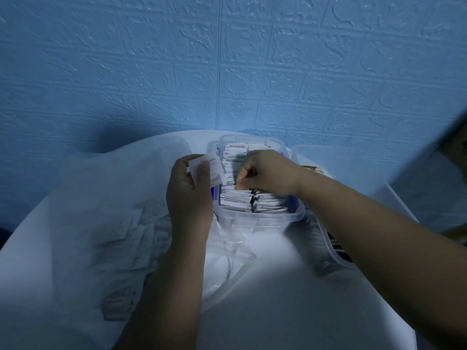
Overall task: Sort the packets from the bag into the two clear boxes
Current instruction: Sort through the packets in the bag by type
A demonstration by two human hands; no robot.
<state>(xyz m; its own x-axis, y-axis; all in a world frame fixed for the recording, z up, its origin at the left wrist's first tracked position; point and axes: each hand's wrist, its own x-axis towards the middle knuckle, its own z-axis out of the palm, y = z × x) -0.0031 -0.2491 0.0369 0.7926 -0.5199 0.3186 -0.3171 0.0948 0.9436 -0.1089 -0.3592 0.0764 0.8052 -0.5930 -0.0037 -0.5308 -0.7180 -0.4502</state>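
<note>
L hand [192, 190] grips few thin white packets [206, 170] over mid clear box [255, 219] left rim, R hand [267, 173] pinches filed packets [240, 195] inside; they look light, bendy, slick, so prob pinch by edges; more in bag [106, 198] at table [290, 311] left.

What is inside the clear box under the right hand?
Rows of packets fill the clear box; the right hand covers the middle ones, and the box's bottom is hidden.
</note>
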